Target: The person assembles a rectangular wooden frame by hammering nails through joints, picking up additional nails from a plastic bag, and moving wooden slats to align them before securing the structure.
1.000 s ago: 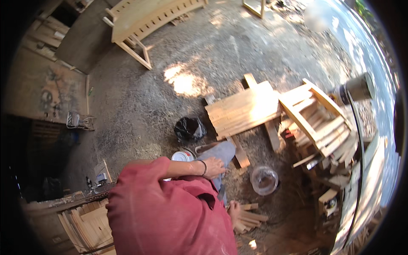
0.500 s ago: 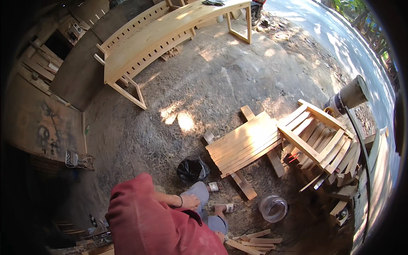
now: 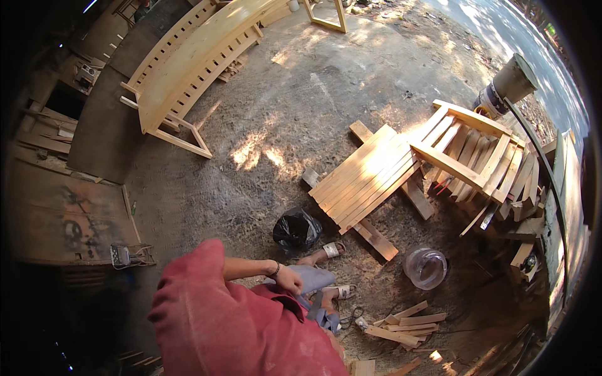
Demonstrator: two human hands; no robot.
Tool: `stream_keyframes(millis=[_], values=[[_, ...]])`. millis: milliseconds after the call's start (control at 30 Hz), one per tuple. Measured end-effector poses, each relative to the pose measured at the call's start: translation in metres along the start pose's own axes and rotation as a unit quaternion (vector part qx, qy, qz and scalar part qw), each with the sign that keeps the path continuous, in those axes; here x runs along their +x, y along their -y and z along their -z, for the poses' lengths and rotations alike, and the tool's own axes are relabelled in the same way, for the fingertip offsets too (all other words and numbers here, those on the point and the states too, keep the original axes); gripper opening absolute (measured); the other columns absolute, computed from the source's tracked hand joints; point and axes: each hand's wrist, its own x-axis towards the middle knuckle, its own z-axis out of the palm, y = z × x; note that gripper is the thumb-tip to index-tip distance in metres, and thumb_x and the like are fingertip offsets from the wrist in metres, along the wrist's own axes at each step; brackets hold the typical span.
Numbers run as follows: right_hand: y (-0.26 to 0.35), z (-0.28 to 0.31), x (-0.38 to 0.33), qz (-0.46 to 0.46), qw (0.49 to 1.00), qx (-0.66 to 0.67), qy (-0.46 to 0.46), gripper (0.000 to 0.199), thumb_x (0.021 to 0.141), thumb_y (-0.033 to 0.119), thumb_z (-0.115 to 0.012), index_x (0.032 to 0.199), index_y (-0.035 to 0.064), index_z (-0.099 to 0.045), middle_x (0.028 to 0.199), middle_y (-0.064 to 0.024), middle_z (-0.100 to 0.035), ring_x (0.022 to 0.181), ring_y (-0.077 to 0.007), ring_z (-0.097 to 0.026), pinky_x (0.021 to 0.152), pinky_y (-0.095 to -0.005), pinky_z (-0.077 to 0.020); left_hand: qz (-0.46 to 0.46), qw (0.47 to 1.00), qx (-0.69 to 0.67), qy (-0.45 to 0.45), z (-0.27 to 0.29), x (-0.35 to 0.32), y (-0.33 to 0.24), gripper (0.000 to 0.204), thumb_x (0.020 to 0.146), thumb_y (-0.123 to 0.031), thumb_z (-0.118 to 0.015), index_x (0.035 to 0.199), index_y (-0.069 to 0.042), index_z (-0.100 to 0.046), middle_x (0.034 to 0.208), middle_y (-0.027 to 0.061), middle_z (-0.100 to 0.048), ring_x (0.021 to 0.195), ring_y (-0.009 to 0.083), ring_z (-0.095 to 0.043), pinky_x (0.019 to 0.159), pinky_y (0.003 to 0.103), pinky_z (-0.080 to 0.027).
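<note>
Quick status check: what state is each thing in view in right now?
Left hand: closed loosely, resting on the knee, holding nothing visible.
Right hand: not in view.
Black plastic bag: crumpled, on the ground.
Clear plastic container: uncovered, lying on the dirt.
Slatted wooden panel: flat on cross boards.
Wooden frame: tilted on a wood pile.
Long wooden bench: upright.
Short wood pieces: loosely piled.

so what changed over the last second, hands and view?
The view tilted up, bringing the long pale wooden bench into frame. The left hand drew back from the flat grey piece by the white round lid, both now hidden, to the grey-trousered knee. Right hand out of view. Slatted wooden panel, black plastic bag and clear jar stayed put.
</note>
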Motion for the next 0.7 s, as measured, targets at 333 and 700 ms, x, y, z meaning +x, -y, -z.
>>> stream_keyframes(millis=[333,700], values=[[0.002,0.033,-0.050,0.050,0.982,-0.167,-0.079,0.047,0.100,0.035,-0.047,0.113,-0.0063,-0.064,0.107,-0.0174,-0.069,0.101,-0.0282,-0.064,0.091,-0.0370,-0.0451,0.335,0.769,-0.442,-0.318,-0.118,0.018,0.096,0.118,0.073,-0.073,-0.069,0.152,0.001,-0.024,0.152,0.0202,-0.038,0.134,0.0317,-0.045,0.105,0.046,-0.043],[-0.026,0.083,-0.024,0.117,0.952,-0.237,-0.153,0.041,0.098,0.034,-0.048,0.099,-0.0016,-0.067,0.084,-0.0138,-0.066,0.078,-0.0224,-0.062,0.073,-0.0359,-0.0474,0.276,0.806,-0.280,-0.443,-0.117,0.036,0.092,0.066,0.088,-0.052,-0.058,0.124,0.003,-0.061,0.121,0.0207,-0.065,0.111,0.0254,-0.062,0.097,0.036,-0.046]])
